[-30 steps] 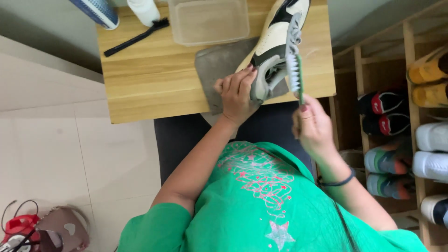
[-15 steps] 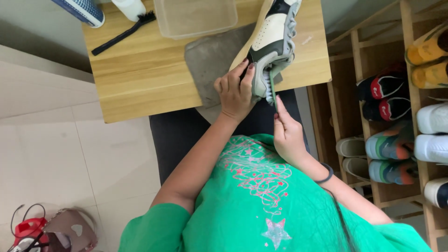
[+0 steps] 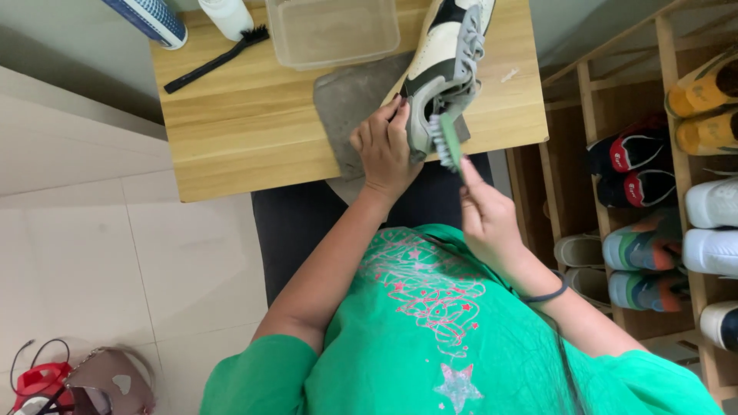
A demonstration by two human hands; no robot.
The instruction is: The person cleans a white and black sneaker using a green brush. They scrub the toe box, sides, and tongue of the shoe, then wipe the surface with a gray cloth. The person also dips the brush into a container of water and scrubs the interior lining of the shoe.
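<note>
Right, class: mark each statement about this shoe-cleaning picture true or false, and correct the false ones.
1. The left hand steadies the sneaker at its heel end. True.
2. The right hand holds a black brush. False: it holds a green brush, bristles against the sneaker; the black brush lies untouched on the table.
3. The sneaker rests partly on a grey cloth. True.
4. The clear plastic container sits on the floor. False: it is on the table, beside the sneaker.
5. The shoe rack stands on the person's left. False: it is on their right, holding several pairs.
</note>
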